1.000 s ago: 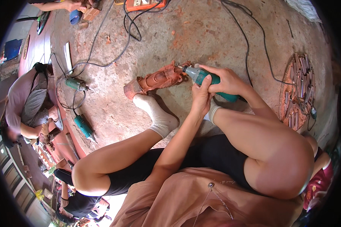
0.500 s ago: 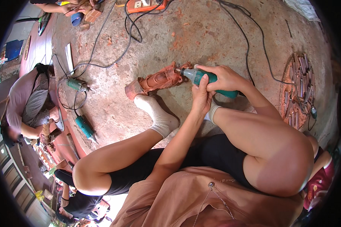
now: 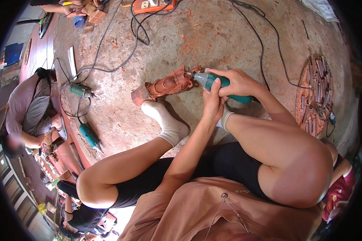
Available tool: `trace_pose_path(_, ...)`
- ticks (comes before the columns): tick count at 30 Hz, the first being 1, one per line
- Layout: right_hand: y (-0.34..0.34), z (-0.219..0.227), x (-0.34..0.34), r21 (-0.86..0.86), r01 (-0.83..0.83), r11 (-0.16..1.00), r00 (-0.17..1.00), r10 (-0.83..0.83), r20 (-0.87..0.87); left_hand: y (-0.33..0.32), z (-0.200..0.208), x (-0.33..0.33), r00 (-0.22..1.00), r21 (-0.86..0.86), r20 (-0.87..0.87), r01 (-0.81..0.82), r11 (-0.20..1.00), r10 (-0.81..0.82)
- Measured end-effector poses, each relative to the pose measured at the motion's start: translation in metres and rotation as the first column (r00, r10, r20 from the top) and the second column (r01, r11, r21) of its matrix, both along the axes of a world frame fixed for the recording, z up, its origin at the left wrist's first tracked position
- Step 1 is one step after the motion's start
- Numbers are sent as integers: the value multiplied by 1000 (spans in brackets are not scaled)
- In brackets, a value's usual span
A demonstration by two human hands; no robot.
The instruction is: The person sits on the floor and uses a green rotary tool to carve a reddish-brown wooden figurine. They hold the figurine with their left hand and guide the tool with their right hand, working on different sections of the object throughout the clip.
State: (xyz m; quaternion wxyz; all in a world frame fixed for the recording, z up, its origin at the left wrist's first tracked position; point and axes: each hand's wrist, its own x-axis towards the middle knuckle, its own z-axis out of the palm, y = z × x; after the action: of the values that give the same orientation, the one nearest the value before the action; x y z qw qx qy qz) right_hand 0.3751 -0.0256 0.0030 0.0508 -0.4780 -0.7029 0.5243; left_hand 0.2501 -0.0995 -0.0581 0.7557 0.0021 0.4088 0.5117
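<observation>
A carved reddish-brown wooden figure (image 3: 169,84) lies on the concrete floor, its block-like base against my socked left foot (image 3: 163,120). Over its right end I hold a green and grey die grinder (image 3: 218,82), whose tip meets or nearly meets the wood; the exact contact is too small to tell. My right hand (image 3: 239,83) wraps the grinder's body from above and behind. Closed around the underside near the grey neck is my left hand (image 3: 214,100), thumb lying along the tool.
Two more green power tools (image 3: 89,135) lie at the left with looping cords. An orange power strip (image 3: 153,5) sits at the top. Metal carving chisels (image 3: 318,90) fill a round tray at the right. Co-workers (image 3: 34,108) sit along the left; another person's hands (image 3: 78,9) work at top left.
Almost nothing differs: the view has shifted very slightly. My hands and the grinder keep their place at the figure's right end. The co-worker's hands at top left have moved a little.
</observation>
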Motion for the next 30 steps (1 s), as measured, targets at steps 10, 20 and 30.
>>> trace_pose_path(10, -4, -6, 1, 78, -19, 997, 1000, 20, -14, -1, -1, -2, 1000, -3, 5, 14, 1000, -14)
trace_pose_path(20, -5, 1, -4, 60, 2, 998, 1000, -3, 10, -4, -5, -4, 1000, 13, -2, 9, 1000, -9)
trace_pose_path(30, -3, 7, -3, 13, 6, 1000, 999, -6, 47, -2, -4, -3, 1000, 26, 20, 21, 999, -22)
